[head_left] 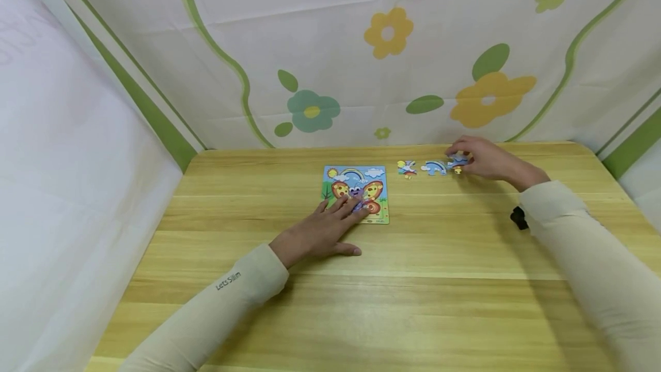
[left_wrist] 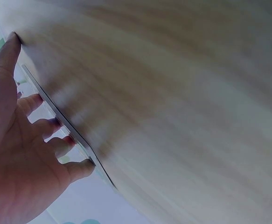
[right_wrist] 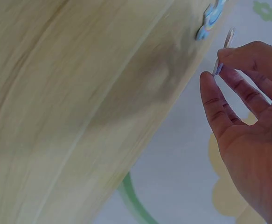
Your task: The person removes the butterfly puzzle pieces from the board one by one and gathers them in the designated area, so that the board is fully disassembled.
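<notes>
A square butterfly jigsaw puzzle (head_left: 353, 174) lies toward the back of the table, with a sun and rainbow along its top. My left hand (head_left: 327, 229) rests over its lower part, fingertips on the picture and thumb out on the wood. Up at the far right, my right hand (head_left: 486, 157) pinches a puzzle piece (head_left: 457, 161) between thumb and fingers. The right wrist view shows this piece (right_wrist: 229, 39) edge-on, raised off the table. Beside it lie a rainbow piece (head_left: 435, 167) and a piece with yellow and red parts (head_left: 407, 169).
The wooden table (head_left: 392, 303) ends at a white fabric wall (head_left: 341, 62) printed with flowers, close behind the pieces. More white fabric (head_left: 67, 188) hangs along the left side. A small black object (head_left: 518, 218) shows by the right sleeve.
</notes>
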{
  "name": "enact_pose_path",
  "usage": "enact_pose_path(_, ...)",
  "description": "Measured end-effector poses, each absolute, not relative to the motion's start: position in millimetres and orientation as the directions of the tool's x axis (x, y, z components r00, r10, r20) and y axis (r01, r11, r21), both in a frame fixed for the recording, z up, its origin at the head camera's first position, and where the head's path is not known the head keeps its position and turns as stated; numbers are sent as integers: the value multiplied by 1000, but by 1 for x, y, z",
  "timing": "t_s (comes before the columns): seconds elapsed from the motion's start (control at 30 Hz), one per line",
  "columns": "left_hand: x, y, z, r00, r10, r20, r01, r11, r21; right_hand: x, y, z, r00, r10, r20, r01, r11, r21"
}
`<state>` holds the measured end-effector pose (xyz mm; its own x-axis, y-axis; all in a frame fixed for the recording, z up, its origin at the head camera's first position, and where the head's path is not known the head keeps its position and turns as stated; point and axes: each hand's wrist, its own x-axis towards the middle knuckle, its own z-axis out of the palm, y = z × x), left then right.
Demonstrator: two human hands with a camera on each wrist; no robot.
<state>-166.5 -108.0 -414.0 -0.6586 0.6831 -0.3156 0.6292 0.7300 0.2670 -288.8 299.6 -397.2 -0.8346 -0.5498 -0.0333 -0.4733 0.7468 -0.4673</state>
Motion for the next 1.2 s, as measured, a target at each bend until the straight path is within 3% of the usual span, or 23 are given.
enact_pose_path(0.43, -167, -108, -415, -658, 695, -289, 643, 719, 264, -294, 328, -412, -871, -486, -74, -406, 795, -450)
enact_pose_path(1.2, -169, -109, -417, -661, 690, -293, 639, 723, 262, -294, 327, -421, -844, -532, -65, -458, 778, -430)
